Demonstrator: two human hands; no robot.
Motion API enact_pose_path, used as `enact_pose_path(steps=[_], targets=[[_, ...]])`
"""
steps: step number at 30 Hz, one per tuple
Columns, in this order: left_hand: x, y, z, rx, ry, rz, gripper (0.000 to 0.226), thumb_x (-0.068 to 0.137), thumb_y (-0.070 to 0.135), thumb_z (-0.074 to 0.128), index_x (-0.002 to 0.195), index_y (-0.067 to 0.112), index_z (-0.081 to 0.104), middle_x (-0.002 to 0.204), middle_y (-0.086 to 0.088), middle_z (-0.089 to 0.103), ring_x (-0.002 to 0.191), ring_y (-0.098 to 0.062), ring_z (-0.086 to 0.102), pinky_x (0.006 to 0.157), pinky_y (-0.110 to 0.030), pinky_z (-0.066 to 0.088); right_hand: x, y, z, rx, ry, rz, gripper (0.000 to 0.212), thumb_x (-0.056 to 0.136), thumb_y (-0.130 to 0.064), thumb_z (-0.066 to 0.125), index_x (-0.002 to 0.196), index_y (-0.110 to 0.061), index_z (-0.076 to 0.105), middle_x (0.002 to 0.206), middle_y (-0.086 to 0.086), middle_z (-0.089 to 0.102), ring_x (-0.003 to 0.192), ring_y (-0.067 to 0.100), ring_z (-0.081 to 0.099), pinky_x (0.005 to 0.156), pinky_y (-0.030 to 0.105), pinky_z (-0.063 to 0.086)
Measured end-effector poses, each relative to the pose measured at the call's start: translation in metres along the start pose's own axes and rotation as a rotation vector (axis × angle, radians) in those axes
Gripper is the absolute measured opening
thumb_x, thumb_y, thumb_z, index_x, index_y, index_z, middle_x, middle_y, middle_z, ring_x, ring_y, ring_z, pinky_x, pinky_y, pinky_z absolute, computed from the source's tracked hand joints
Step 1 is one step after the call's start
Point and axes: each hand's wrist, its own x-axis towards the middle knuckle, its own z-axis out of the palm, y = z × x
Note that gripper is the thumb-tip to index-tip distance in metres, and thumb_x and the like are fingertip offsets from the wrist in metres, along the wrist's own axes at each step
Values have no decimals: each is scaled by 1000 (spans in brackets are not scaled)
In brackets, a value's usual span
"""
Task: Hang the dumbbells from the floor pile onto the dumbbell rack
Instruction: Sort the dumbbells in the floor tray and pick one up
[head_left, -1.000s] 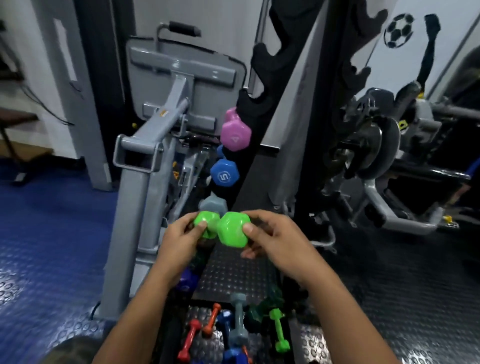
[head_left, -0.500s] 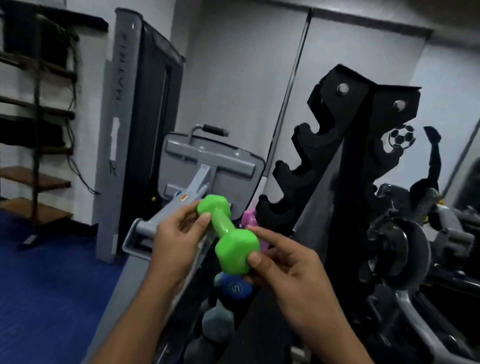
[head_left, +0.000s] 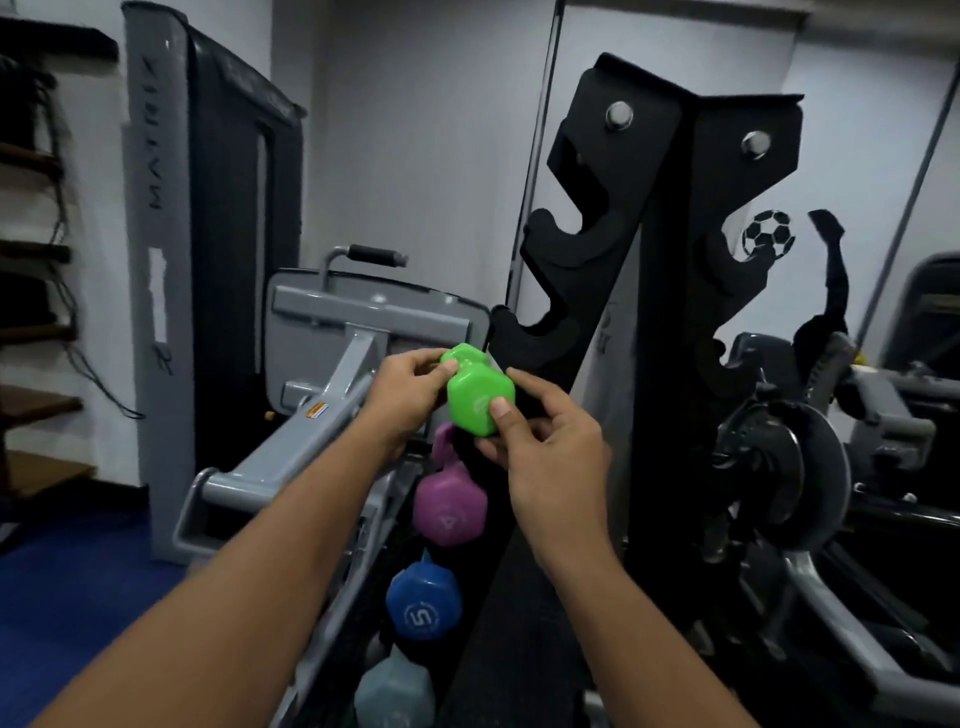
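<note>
A bright green dumbbell (head_left: 478, 397) is held between both hands at the left edge of the black dumbbell rack (head_left: 613, 208), just above the pink dumbbell. My left hand (head_left: 410, 400) grips its far head and my right hand (head_left: 550, 447) pinches its near head. Below it a pink dumbbell (head_left: 449, 506), a blue dumbbell (head_left: 423, 605) marked 5 and a grey dumbbell (head_left: 395, 693) hang on the rack, one under another. Empty hooks show higher up the rack. The floor pile is out of view.
A grey weight machine (head_left: 322, 395) stands close on the left, with a tall grey upright (head_left: 156, 260) behind it. Black weight plates (head_left: 779, 467) and more machine parts crowd the right. Blue floor (head_left: 78, 571) lies at the lower left.
My view has lifted from the floor pile to the rack. Both hands have carried the green dumbbell up and forward to the rack's edge, turning it end-on toward me.
</note>
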Motion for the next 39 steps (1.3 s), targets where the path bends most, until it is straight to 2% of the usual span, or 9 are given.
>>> enact_pose_path(steps=[3,9,13,15,18,22,27,33,39], targets=[[7,4,10,82,-75,43,23,100,4,63,121,0,70,101,-13,74,77,-8,68,72,-21,57,-6,8,-3,28,27,-15,25,97,-16,74,117,-30,72,81,12,76,77,21,79,77,43,65],[11,6,14,95,-148,-80,26,99,14,67,124,7,71,93,-6,76,67,-4,69,55,-18,55,-13,15,-4,-25,71,-58,12,98,-23,73,106,-31,68,83,5,78,77,17,79,78,46,65],[9,-3,12,133,-92,-6,39,98,23,71,133,5,69,121,-12,75,106,-15,72,94,-32,60,-13,10,-7,-142,75,-92,12,97,-25,74,106,-31,68,79,0,77,73,15,78,76,45,65],[5,1,7,313,-29,76,46,89,41,76,127,15,74,119,-3,77,113,-11,70,104,-39,55,-13,5,-10,-255,91,-136,12,95,-26,76,104,-32,69,76,-4,75,72,13,76,74,45,64],[-10,23,-3,560,62,174,37,89,46,75,120,25,78,111,3,79,107,-6,71,104,-34,53,-14,-7,-15,-382,87,-173,15,94,-28,77,107,-29,71,76,-7,72,72,8,72,71,39,62],[-39,55,-12,767,48,312,38,95,42,70,129,26,73,113,6,78,102,-8,71,101,-31,54,-20,-30,-20,-462,94,-233,17,93,-25,77,109,-24,72,82,-13,69,77,4,68,71,27,58],[-93,78,-19,1025,16,472,43,98,35,60,140,25,63,125,-2,70,111,-22,66,99,-40,54,-41,-50,-23,-559,50,-313,13,96,-27,74,108,-22,71,88,-9,71,80,8,68,75,37,60],[-187,75,-10,1029,-47,630,51,95,33,64,143,20,57,124,-2,58,104,-25,63,85,-41,56,-97,-60,-48,-712,-11,-409,18,98,-27,68,113,-19,71,107,-6,71,100,9,64,88,26,52],[-266,41,19,1007,-130,737,41,97,28,62,135,14,61,122,-5,62,101,-29,65,83,-45,56,-163,-46,-97,-749,12,-347,20,98,-26,66,116,-18,69,110,-5,68,103,11,63,91,31,53]])
